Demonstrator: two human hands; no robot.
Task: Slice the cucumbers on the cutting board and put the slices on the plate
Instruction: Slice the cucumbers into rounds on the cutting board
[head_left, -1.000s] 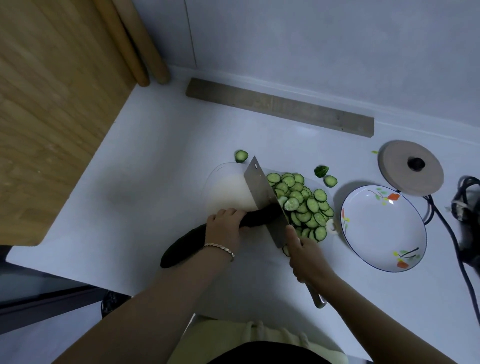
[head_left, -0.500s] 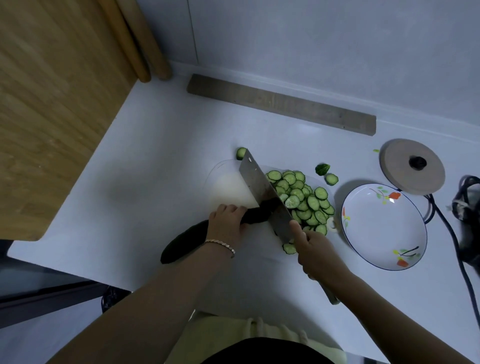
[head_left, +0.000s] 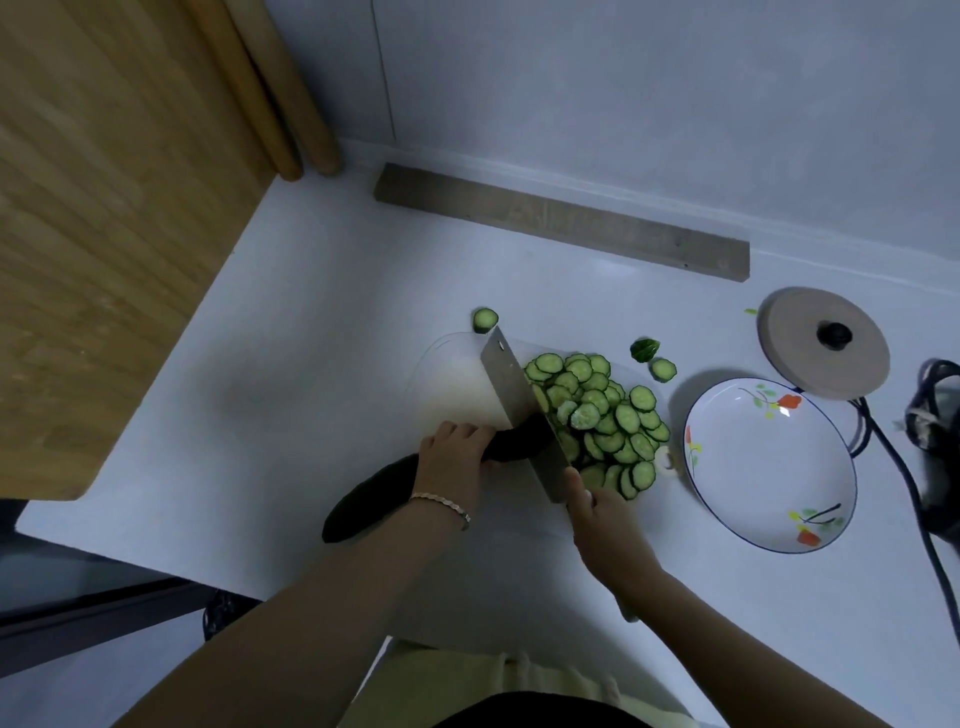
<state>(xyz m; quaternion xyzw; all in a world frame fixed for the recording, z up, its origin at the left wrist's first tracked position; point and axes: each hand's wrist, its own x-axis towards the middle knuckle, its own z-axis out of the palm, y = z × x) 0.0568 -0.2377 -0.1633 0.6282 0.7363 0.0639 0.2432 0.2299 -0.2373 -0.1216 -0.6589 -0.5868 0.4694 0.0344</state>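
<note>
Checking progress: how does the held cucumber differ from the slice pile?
The cucumber is long and dark; the slice pile is thin pale-green rounds. The cucumber lies left of the cleaver, gripped by the left hand; the slice pile lies right of it. Neither is on the plate.

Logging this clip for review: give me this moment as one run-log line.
stage: slicing | left hand holds cucumber | right hand grips knife, blade at cut end | slices piled on board | plate: no slices
</note>
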